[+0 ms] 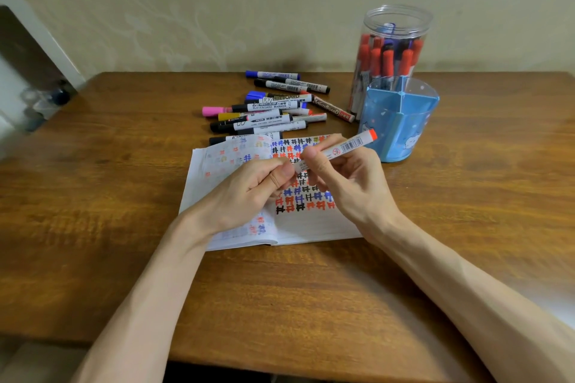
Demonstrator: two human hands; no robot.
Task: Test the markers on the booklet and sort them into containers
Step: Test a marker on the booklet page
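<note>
The orange-ended marker [345, 146] is held in the air above the open booklet [311, 227], slanting up to the right, with its orange end pointing towards the blue holder [401, 121] and its lower end between the two hands. The right hand [348, 177] has thumb and fingers curled round the middle of the white barrel, clamped on it. The left hand [249, 193] pinches the lower end of the same marker between thumb and forefinger, with the other fingers curled in beneath; the marker's tip or cap is hidden there, so I cannot tell which it grips. The booklet lies flat on the wooden counter [124, 196] under both hands, its right page covered with rows of red, blue and black test marks. Just beyond it lies a loose heap of markers [267, 112], black, blue, pink and yellow among them, lying mostly crosswise. To the right, the blue holder stands upright near the booklet's far corner, split into compartments by inner walls. Behind and touching it stands a tall clear jar [392, 28] holding many upright markers, mostly red-capped, with some blue and dark ones.
</note>
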